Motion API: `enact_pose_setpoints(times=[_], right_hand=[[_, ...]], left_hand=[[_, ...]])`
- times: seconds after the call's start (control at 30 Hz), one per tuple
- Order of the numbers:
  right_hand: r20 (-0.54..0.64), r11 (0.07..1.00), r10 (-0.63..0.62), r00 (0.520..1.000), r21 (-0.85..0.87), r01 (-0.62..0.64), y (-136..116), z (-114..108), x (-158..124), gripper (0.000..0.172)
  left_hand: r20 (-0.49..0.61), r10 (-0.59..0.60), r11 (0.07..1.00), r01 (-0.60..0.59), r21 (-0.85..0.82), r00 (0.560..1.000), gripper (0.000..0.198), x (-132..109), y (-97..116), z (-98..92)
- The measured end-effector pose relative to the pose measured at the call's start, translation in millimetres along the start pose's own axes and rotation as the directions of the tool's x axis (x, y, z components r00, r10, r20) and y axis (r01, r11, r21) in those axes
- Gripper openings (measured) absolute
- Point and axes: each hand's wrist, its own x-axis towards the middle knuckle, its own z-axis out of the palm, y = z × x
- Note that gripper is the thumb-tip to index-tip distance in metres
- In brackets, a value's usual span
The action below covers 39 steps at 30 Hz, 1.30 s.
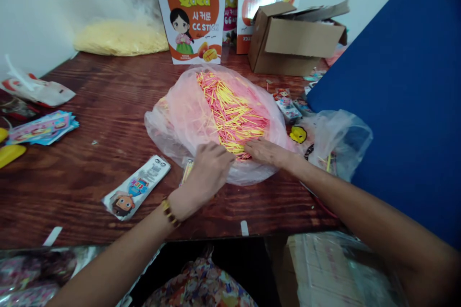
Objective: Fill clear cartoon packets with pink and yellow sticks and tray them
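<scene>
Thin sticks (234, 110) held in a plastic bag (180, 110)
At the bag's near edge, the left hand (212, 167) is half curled, any grip hidden; the right hand (265, 152) is laid loosely open on the sticks.

Left of the plastic bag (183, 110), bare table (104, 105) forms a passable lane to the near edge, skirting the white wrapper stack (139, 187) (it lies aslant). An open carton (302, 38) blocks the far right corner; the blue panel (396, 81) walls off the right edge.
</scene>
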Motion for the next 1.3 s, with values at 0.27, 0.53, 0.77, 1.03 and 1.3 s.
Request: enact_pose_setpoints(times=[0.27,0.53,0.77,1.03,1.3], right_hand=[[-0.003,0.999,0.026,1.0,0.037,-0.026,-2.2,-1.8,0.5,0.024],[-0.02,0.996,0.036,0.999,0.087,-0.034,-1.4,1.3,0.1,0.024],[-0.08,0.95,0.128,0.989,0.295,-0.099,0.2,-4.1,-6.0,0.019],[-0.141,0.801,0.302,0.943,0.574,-0.171,11.0,5.6,-1.6,0.018],[-0.136,0.616,0.489,0.862,0.753,-0.231,-3.3,2.8,-2.6,0.021]], left_hand=[[0.281,-0.078,0.968,0.005,0.252,0.957,0.023,67.7,7.6,54.3],[0.291,-0.093,0.974,0.026,0.227,0.952,0.027,66.7,3.1,58.5],[0.27,-0.045,0.965,-0.028,0.261,0.962,0.024,64.9,6.2,52.3],[0.138,-0.088,0.972,0.055,0.227,0.987,0.025,48.8,1.6,13.8],[0.032,0.005,0.956,0.005,-0.294,0.999,0.021,60.8,34.7,-13.2]])
